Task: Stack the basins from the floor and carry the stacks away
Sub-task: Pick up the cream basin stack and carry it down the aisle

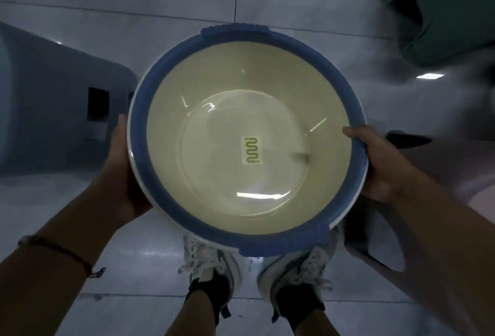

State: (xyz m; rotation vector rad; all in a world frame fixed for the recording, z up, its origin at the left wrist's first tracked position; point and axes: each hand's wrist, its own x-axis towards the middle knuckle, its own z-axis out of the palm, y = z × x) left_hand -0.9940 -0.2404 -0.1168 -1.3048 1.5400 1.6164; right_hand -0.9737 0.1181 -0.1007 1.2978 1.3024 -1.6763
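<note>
Head camera, looking straight down: a person stands on a pale tiled floor [80, 215] and holds a round basin [247, 142] level in front of the body, above their two sneakers [211, 260]. The basin has a blue rim and a cream inside with a small label at the bottom; a white edge under the rim suggests another basin nested beneath, though that is not certain. The left hand [122, 172] cups the basin's left side from below, and the right hand [380, 167] grips the right rim with the thumb hooked over it. This looks like the carrying step. The next move calls for keeping the load level while walking. A large grey-blue object [53, 100] lies on the floor to the left, a green one [442, 14] at the far right, blurred, and a pale one [439, 228] near the right foot; all could obstruct the path.
</note>
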